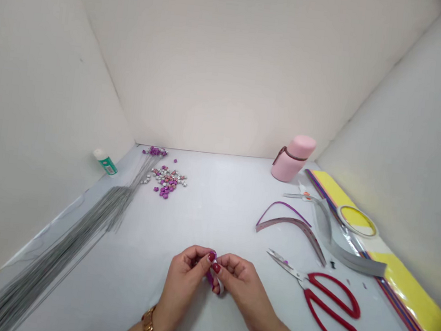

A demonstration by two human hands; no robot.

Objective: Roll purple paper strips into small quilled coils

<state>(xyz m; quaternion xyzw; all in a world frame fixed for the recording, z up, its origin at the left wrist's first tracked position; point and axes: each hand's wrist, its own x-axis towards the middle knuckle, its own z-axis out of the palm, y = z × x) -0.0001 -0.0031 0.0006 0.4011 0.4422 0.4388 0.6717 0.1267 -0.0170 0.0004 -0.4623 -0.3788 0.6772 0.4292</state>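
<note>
While the left hand and right hand pinch the narrow, glossy purple paper strip between them, its free length curves down below both thumbs.

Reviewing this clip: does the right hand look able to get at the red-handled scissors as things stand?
Probably yes: the red-handled scissors lie just to the right of the right hand, with nothing visible between. The hand is pinching a purple strip, though, and would likely need to let go first.
</note>
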